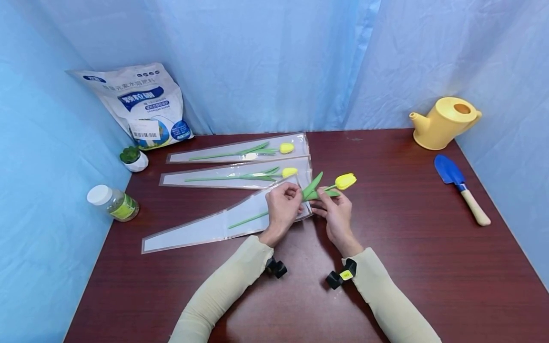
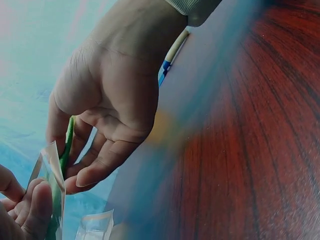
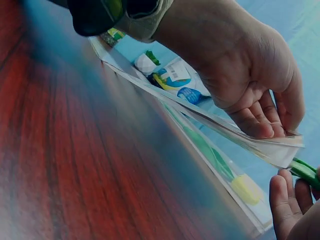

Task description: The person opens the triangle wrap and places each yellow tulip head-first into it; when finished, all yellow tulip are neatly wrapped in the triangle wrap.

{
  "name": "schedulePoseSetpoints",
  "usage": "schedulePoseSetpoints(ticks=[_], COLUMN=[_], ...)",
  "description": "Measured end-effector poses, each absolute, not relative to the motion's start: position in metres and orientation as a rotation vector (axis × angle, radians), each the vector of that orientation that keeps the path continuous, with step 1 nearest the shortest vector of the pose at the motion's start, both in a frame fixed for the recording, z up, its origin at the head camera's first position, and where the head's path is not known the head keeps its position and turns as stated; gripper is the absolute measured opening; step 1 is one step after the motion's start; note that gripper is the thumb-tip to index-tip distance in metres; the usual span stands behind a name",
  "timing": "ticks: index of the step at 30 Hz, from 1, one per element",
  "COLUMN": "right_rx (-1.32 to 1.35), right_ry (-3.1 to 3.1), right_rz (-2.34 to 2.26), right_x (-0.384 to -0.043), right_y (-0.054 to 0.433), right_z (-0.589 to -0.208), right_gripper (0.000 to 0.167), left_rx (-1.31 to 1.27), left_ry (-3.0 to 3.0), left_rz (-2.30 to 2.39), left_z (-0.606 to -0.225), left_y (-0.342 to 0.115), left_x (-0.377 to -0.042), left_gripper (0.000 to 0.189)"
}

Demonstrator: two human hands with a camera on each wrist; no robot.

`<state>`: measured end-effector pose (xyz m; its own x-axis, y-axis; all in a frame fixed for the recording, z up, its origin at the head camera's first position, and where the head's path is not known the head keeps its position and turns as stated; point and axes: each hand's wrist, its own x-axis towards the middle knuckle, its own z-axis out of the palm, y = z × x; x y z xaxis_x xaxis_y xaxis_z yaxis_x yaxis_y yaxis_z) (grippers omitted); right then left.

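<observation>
A yellow artificial tulip (image 1: 345, 181) lies partly inside a clear tapered flower sleeve (image 1: 184, 237); its bloom and leaves stick out past the wide mouth, while the stem runs inside. My left hand (image 1: 283, 207) pinches the sleeve near that mouth; the right wrist view shows its fingers on the sleeve edge (image 3: 280, 150). Beside it, my right hand (image 1: 339, 219) holds the tulip by the leaves below the bloom, and the green leaf (image 2: 69, 137) shows between its fingers in the left wrist view. Two sleeved tulips (image 1: 286, 148) lie behind, side by side.
At the back left stand a white fertilizer bag (image 1: 146, 107), a small potted succulent (image 1: 135, 159) and a white-capped jar (image 1: 113, 204). A yellow watering can (image 1: 443, 124) and a blue trowel (image 1: 461, 188) are at the right. Pale blue curtains surround the table (image 1: 407, 228).
</observation>
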<state>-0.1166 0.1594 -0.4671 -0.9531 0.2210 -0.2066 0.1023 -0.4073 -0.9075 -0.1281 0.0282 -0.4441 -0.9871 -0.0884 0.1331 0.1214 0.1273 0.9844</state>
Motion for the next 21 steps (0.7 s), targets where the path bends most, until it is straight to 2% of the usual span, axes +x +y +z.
schedulePoseSetpoints(ticks=[13,21], right_rx=[-0.619,-0.647], right_ry=[-1.551,-1.533], right_rz=[2.716,2.769], right_x=[-0.1177,-0.1172], right_y=[0.1662,0.1569], right_z=[-0.4653,-0.4676], right_gripper=[0.006,0.018], left_rx=[-0.042,-0.067], left_ry=[-2.222,-2.226], left_rz=[-1.981,-1.979], left_z=[-0.4454,-0.4436], left_y=[0.0269,0.0281], left_x=[-0.1296,-0.1274], left_gripper=[0.013,0.011])
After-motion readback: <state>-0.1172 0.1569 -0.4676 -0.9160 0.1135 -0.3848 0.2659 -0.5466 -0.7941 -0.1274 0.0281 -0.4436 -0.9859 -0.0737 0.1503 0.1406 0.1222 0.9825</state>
